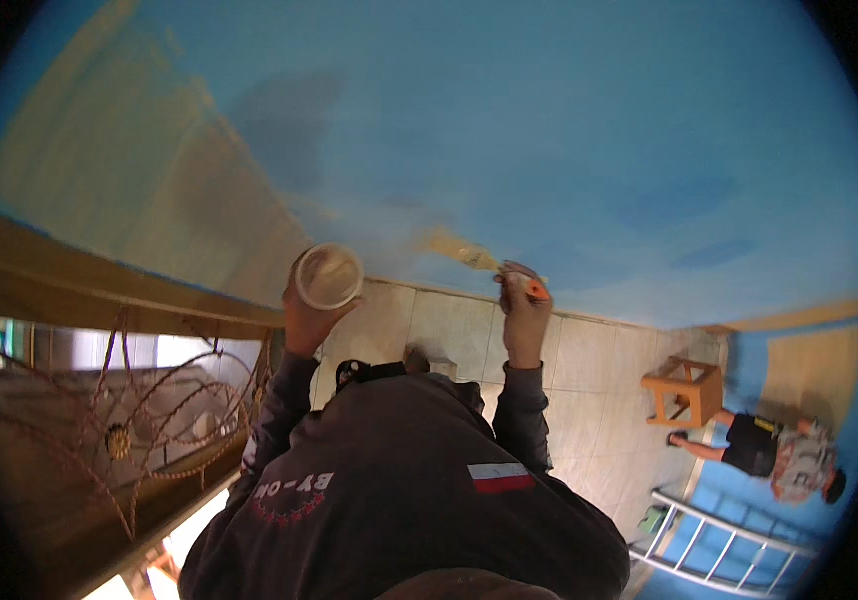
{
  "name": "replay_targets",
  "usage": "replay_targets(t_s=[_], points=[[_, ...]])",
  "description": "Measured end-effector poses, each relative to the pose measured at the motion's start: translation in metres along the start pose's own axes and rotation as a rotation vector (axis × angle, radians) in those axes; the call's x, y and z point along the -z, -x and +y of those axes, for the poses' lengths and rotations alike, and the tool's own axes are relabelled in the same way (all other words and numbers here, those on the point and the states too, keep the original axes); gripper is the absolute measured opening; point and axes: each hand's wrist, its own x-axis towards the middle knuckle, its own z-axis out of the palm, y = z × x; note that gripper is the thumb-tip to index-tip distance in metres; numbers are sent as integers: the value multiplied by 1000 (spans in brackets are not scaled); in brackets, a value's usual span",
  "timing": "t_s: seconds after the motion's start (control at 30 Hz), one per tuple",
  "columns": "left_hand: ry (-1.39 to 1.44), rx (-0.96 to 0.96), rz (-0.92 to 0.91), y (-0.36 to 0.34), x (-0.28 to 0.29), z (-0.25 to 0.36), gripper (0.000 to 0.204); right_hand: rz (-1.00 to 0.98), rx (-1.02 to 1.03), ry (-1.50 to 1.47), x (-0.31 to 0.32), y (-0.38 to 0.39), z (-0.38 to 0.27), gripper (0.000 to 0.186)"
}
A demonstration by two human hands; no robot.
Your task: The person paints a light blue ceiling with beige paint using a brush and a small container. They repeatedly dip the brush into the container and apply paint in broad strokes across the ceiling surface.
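Note:
My left hand [305, 314] is closed around a clear plastic cup [329, 276] with some pale, creamy stuff inside. My right hand [521, 313] grips a paintbrush [536, 288] with an orange handle, its bristles pointing left at the blue wall [549, 130]. A yellowish stroke [441, 242] shows on the wall at the brush tip; whether the bristles touch it I cannot tell. Farther left, a broad band of pale yellowish paint [99, 150] slants across the blue.
Tiled floor [589, 400] runs below the wall. At right are a wooden stool [681, 390], another person [789, 460] beside a partly painted wall and an aluminium ladder [724, 548]. At left is a wooden-framed opening [69, 300] with a rope web [149, 430].

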Motion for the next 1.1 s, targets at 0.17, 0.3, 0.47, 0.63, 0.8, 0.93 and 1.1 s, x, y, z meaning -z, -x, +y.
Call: replay_targets(t_s=[0.17, 0.3, 0.47, 0.63, 0.8, 0.93, 1.1], points=[[-50, -68, -47, -11, 4, 8, 92, -89, 76, -131, -25, 3, -21, 22], [-12, -152, -66, -13, 17, 5, 91, -223, 110, 27, -67, 15, -50, 20], [37, -108, -129, -14, 28, 16, 89, -434, 287, 174, -110, 17, -60, 17], [123, -121, -168, -8, 28, 15, 87, -573, 312, 496, -137, 20, -70, 16], [111, -121, -156, -5, 30, 25, 87, -651, 490, 724, -152, 20, -70, 23], [106, -139, -150, -4, 29, 25, 89, -685, 550, 669, -158, 16, -71, 27], [98, -128, -152, 2, 29, 24, 90, -745, 493, 670, -162, 19, -66, 29]])
